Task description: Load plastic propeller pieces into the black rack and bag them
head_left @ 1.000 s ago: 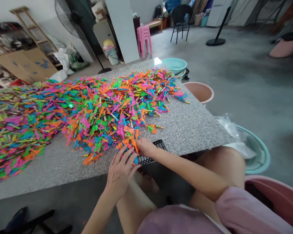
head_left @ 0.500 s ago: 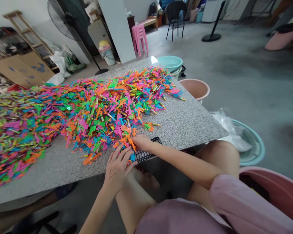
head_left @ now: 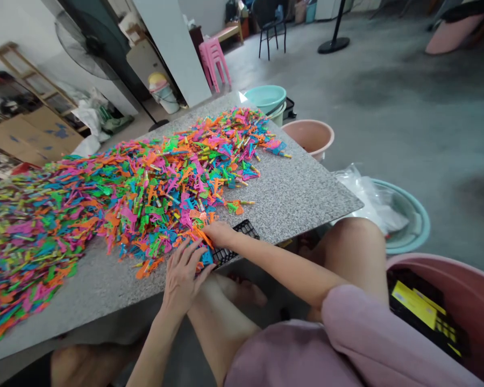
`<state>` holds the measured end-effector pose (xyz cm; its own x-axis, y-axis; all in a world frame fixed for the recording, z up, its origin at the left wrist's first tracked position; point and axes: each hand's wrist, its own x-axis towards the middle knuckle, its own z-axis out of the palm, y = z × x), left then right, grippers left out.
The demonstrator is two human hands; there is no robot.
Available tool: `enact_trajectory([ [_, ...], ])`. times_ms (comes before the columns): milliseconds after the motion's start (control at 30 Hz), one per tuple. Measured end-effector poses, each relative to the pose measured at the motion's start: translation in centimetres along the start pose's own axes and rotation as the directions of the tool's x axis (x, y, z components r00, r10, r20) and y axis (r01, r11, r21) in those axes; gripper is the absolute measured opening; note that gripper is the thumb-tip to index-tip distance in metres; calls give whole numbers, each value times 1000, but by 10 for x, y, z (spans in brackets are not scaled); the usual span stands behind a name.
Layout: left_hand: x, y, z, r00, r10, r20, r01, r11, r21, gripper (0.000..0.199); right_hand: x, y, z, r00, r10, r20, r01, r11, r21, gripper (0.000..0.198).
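A wide heap of small bright plastic toy pieces [head_left: 157,183], some shaped like little pistols with shiny tubes, covers much of the speckled stone table [head_left: 294,199]. At the heap's near edge my right hand [head_left: 220,235] is closed on an orange plastic toy piece [head_left: 202,235]. My left hand [head_left: 181,271] lies beside it, palm down and fingers spread, the fingertips by the orange piece and a blue piece [head_left: 206,256]. Under and beside my right hand is a black grid tray [head_left: 246,229] at the table edge, partly hidden by the hand and forearm.
To the right stand a pink tub [head_left: 427,263] holding black trays with yellow pieces, a teal basin [head_left: 421,215] with clear plastic bags, and a brown basin [head_left: 326,134]. A teal bowl [head_left: 266,97] is past the table corner. Another person's leg [head_left: 84,363] shows at lower left.
The view has turned slightly, so the scene sits further left and more of the pink tub shows. Both hands stay close together at the tray, with the orange piece still in the right.
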<state>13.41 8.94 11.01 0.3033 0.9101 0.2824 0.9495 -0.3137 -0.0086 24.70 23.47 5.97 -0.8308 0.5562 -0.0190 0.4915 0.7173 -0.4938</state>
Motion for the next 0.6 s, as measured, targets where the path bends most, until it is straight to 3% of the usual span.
enact_trajectory([
  [133, 10, 3, -3, 998, -16, 54, 12, 997, 79, 41, -5, -11, 2, 1000, 16, 14, -16, 1000, 7, 25],
  [233, 16, 2, -6, 993, -12, 116, -2, 992, 124, 35, -14, -7, -3, 1000, -21, 12, 20, 998, 53, 26],
  [333, 16, 3, -7, 994, -17, 110, 3, 992, 127, 34, -33, 19, -15, 988, 29, -148, -21, 998, 56, 31],
  [433, 12, 7, -5, 995, -49, 84, 39, 992, 116, 37, -48, 56, -30, 917, 262, -300, -296, 953, -71, 26],
  [500, 11, 10, -5, 992, -90, 84, 80, 990, 117, 38, -52, 78, -41, 907, 314, -282, -365, 918, -154, 25],
  [600, 11, 15, -7, 984, -146, 98, 132, 982, 136, 38, -57, 100, -58, 944, 281, -174, -315, 925, -213, 25],
])
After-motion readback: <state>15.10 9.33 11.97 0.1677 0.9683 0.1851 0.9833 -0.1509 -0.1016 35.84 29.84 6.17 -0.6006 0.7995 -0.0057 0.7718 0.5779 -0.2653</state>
